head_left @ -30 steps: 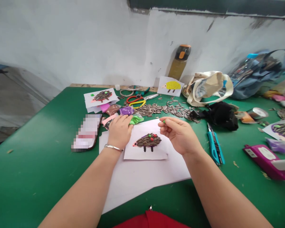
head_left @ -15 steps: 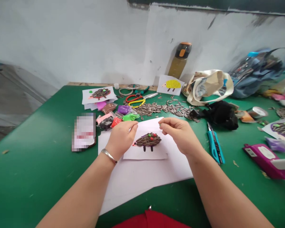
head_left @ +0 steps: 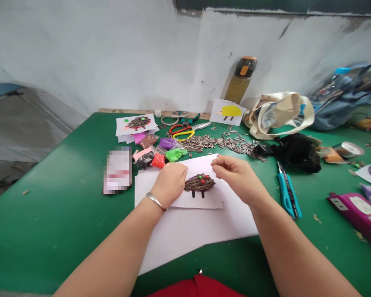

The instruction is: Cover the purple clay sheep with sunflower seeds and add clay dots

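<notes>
A white card [head_left: 210,202] bears a hedgehog made of sunflower seeds [head_left: 198,183], with black legs and small red and green clay dots. My left hand [head_left: 170,185] is closed over the card's left side and hides the hedgehog's head; what its fingers hold, if anything, is hidden. Above the card's upper right part, my right hand [head_left: 235,175] has thumb and forefinger pinched together. Whatever sits in that pinch is too small to name. Larger white paper sheets [head_left: 185,243] lie beneath the card.
Bags of coloured clay [head_left: 167,154], scissors [head_left: 185,131] and loose sunflower seeds [head_left: 200,142] lie beyond the paper. A teal utility knife [head_left: 288,196] and a magenta box [head_left: 357,214] are at right. A bottle [head_left: 241,80] and a cream bag [head_left: 280,115] stand by the wall.
My left hand has shifted right over the card and now covers the hedgehog's head. The right hand stays pinched near the same corner. The whole view has swung slightly left.
</notes>
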Demonstrator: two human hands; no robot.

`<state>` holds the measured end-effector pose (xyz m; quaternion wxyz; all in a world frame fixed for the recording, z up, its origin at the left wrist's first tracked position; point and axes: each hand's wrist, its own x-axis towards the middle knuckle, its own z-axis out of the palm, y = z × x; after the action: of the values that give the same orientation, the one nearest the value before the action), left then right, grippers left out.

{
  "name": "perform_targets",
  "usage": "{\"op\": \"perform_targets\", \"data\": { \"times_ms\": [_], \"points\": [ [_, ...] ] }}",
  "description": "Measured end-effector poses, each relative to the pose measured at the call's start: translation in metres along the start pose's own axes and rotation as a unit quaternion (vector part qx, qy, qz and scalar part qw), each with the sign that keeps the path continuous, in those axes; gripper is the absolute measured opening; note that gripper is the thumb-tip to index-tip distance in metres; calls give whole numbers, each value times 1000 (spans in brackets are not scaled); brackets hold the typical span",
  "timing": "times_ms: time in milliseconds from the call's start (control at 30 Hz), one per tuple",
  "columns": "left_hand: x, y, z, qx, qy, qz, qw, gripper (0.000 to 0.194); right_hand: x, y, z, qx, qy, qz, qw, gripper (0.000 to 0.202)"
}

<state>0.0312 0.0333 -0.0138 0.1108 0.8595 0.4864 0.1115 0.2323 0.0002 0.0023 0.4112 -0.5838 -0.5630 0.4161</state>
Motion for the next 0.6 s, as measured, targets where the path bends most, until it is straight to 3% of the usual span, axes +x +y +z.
{"op": "perform_targets", "data": {
  "times_ms": [267,600],
  "points": [
    [2,-6,3,14,26,-2,1000,27,1,6,2,-50,11,9,999,16],
    [0,-6,7,17,35,18,999,26,-9,-2,5,-73,-2,-1,997,13]
  ]
}}
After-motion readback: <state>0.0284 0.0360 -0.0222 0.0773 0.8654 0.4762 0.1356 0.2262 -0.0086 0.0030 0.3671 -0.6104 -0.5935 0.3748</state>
